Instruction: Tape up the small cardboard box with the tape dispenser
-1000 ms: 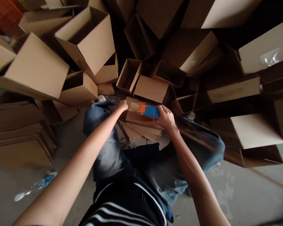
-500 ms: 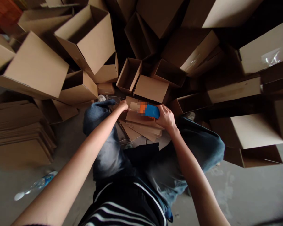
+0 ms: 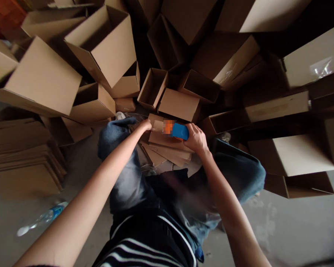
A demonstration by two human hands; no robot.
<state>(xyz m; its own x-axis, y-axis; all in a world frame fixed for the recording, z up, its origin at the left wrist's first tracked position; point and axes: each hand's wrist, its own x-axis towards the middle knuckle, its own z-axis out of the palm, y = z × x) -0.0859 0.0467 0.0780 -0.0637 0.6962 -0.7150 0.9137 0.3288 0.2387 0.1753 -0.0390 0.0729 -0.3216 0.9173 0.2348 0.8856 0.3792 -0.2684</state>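
Barely shifted since half a second ago: blue tape dispenser [image 3: 179, 131] in much the same spot, nudged only slightly, both hands planted as before. Held low over a flat cardboard piece [image 3: 167, 140] atop a fanned stack of similar pieces [image 3: 167, 154] lying across the lap, between the knees of the blue jeans [image 3: 128, 178]. Right hand [image 3: 195, 139] curled shut around the dispenser's rear end, probably to press its orange front down against the cardboard. Left hand [image 3: 145, 125] closed on the cardboard's far left edge, seemingly pinning it so nothing slides under the tool; exact finger spread hard to make out. Ringed all around by open, assembled boxes [image 3: 105, 48], piled close within reach. Flattened cardboard sheets [image 3: 25, 155] stacked on the floor at left, a plastic bottle [image 3: 44, 217] lying near them.
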